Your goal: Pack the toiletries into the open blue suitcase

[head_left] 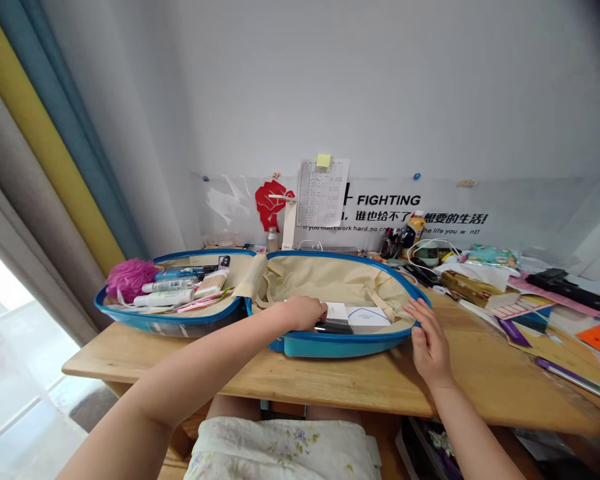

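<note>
A blue suitcase (340,348) lies unfolded on the wooden table, with a beige lining in both halves. My left hand (306,312) reaches into the right half with its fingers curled down. What they grip is mostly hidden; a dark, flat-looking item (333,327) shows just beside them. Next to it is a white box (367,316) with blue print, near the front wall. At the right end, my right hand (429,339) rests against the rim, its fingers extended and the thumb apart. In the left half are a pink bath puff (130,280), white tubes (164,298) and a pack of cotton swabs (213,283).
Papers, a gold packet (470,291), a black stapler-like object (570,288) and a purple pen-like item (575,379) clutter the table's right side. Behind the suitcase stand a white lamp (289,227) and a yellow-labelled bottle (416,228). Curtains (55,133) hang at left.
</note>
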Tool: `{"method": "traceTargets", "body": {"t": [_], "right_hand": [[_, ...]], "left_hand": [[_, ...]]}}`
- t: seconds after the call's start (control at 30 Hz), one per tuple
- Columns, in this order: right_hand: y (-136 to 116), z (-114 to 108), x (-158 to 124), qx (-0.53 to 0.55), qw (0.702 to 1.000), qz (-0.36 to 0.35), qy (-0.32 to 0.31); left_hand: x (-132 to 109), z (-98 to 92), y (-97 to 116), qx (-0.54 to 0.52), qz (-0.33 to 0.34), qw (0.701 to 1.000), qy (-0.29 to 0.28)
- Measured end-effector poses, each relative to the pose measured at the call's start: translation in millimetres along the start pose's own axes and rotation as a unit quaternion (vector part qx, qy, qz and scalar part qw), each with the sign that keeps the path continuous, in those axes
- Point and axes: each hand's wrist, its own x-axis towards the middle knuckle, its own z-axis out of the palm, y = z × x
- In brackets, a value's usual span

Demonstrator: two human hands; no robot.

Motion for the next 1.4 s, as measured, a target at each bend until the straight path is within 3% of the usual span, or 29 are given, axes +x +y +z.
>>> {"method": "traceTargets", "body": {"t": [0.37,0.53,0.63,0.73,0.83,0.93,1.03,1.17,1.4], "right_hand": [[4,0,0,0.002,1.0,-0.006,-0.007],[2,0,0,0.008,1.0,-0.01,-0.001],[2,0,0,0.007,1.0,-0.01,0.003],[2,0,1,0.002,1.0,-0.016,0.003],[2,-1,1,0.002,1.0,-0.016,-0.003],[3,-1,0,0.002,1.0,-0.013,-0.006],[4,0,-1,0.008,1.0,-0.01,0.002],[6,0,-2,0.005,1.0,-0.011,-0.002],[6,0,-2,-0.002,1.0,-0.008,-0.009]], "left_hand": [[-22,-14.4,-25,-0.001,-0.068,0.997,-0.046],[-24,-6.5,-23,-0.012,-0.075,0.997,-0.027],[-32,-8.0,-32,-0.027,-0.079,0.996,0.014],[-46,-16.8,-59,-0.041,-0.127,0.988,0.079],[-63,-23.9,-106,-0.041,-0.246,0.961,0.119],[-78,-19.9,-154,-0.04,-0.363,0.926,0.099],[-89,-5.0,-187,-0.041,-0.437,0.897,0.051],[-95,15.9,-204,-0.027,-0.487,0.873,0.026],[-91,26.0,-212,-0.038,-0.479,0.877,0.012]]}}
